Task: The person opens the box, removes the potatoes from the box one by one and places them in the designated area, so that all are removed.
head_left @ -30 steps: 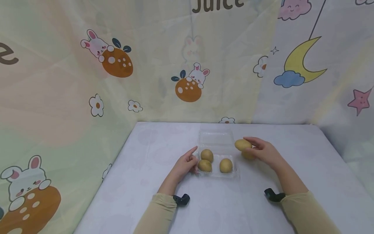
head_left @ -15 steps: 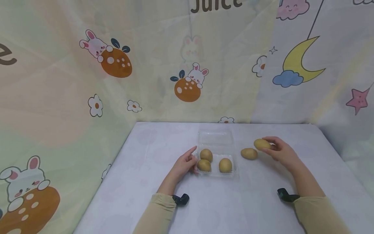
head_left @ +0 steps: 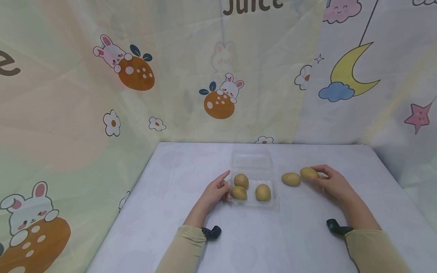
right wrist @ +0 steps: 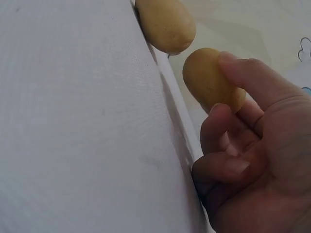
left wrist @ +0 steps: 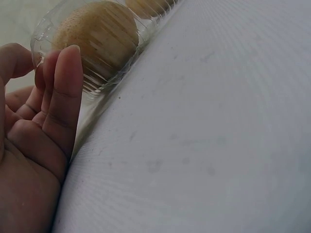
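A clear plastic clamshell box point(head_left: 252, 204) lies with its lid point(head_left: 252, 160) laid back. Inside are three potatoes: a back-left potato point(head_left: 241, 181), a front-left potato point(head_left: 238, 193) and one more potato point(head_left: 263, 192) on the right. My left hand point(head_left: 216, 190) pinches the box's left side, its index finger pointing forward along it; in the left wrist view the fingertips point(left wrist: 70, 63) sit against the rim. Right of the box, my right hand point(head_left: 332, 182) holds a potato point(head_left: 309, 173) between thumb and fingers, low over the table. Beside it rests another potato point(head_left: 291, 179).
A white cloth covers the table point(head_left: 273, 242), whose far edge meets a printed curtain point(head_left: 184, 68). Black wrist cameras sit at both cuffs, the left camera point(head_left: 211, 232) and the right camera point(head_left: 338, 228).
My right hand has carried its potato rightward, away from the box, then lowered it beside the loose potato, which now shows fully. The left hand stays in place.
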The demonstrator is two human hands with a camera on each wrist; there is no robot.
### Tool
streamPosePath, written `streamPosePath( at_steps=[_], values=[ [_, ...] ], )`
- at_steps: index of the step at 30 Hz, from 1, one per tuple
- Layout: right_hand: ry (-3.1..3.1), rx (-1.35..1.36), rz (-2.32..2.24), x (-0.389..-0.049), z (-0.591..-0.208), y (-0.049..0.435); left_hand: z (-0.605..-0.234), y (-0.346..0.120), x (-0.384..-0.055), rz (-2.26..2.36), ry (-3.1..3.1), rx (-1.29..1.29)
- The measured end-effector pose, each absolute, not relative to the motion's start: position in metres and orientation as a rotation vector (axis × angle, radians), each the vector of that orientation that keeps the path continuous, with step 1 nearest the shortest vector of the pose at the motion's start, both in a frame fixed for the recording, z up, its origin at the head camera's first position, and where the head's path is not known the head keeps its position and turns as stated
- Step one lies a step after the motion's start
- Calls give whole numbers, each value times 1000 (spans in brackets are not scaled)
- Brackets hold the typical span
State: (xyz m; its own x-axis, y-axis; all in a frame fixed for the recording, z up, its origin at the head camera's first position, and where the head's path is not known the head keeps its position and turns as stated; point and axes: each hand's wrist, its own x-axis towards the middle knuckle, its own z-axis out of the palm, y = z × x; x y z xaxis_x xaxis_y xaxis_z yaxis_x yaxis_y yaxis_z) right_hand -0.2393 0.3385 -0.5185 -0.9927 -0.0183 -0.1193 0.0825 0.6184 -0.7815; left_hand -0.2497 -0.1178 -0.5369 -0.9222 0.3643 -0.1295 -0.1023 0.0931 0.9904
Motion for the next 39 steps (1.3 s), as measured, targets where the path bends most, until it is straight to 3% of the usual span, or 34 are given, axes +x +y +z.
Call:
streamPosePath(
  at_steps=[39],
  values=[
    [2712,88,-1227,-239,-522,334,-538,-119,-250,1841,2112,301]
  ],
)
